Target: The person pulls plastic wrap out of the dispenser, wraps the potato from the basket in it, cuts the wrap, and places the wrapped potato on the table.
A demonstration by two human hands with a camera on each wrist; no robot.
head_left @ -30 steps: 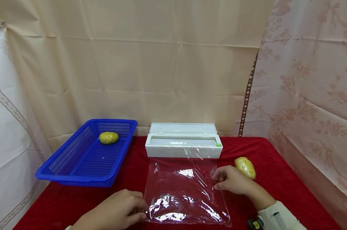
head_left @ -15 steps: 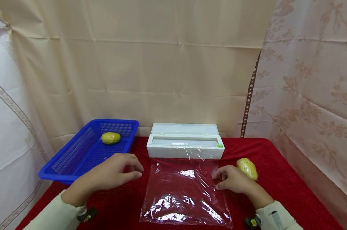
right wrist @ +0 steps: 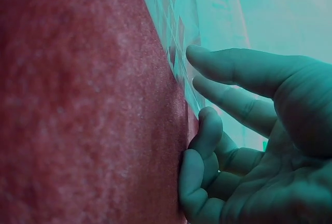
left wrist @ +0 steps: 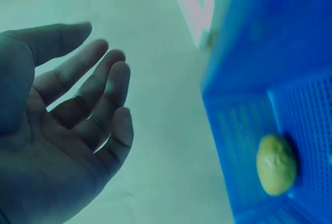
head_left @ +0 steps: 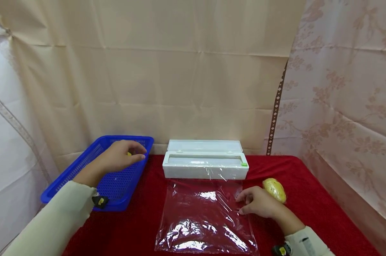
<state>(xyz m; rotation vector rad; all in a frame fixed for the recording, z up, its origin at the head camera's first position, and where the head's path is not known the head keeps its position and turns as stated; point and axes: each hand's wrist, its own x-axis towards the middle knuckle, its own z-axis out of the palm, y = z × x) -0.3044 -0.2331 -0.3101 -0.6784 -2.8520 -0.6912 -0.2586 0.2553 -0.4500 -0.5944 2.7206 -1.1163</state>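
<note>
My left hand (head_left: 120,155) hovers over the blue basket (head_left: 126,205), its fingers loosely curved around nothing. A yellow, oval potato (left wrist: 276,164) lies in the basket; in the head view that hand hides most of it. In the left wrist view a gap shows between the fingers and the potato. Clear plastic film (head_left: 205,213) lies spread on the red cloth, running out from the white cling film box (head_left: 205,173). My right hand (head_left: 259,202) rests at the film's right edge, thumb and index finger apart. A second potato (head_left: 274,190), wrapped in film, sits beyond the right wrist.
The box's lid (head_left: 205,145) stands raised at the back, and a green slider (head_left: 244,164) sits at its right end. Red cloth (head_left: 314,213) covers the table. Beige and floral curtains (head_left: 196,81) hang behind and at the sides.
My left hand has left the film's lower left corner and moved up and left over the basket. The right hand has stayed at the film's right edge.
</note>
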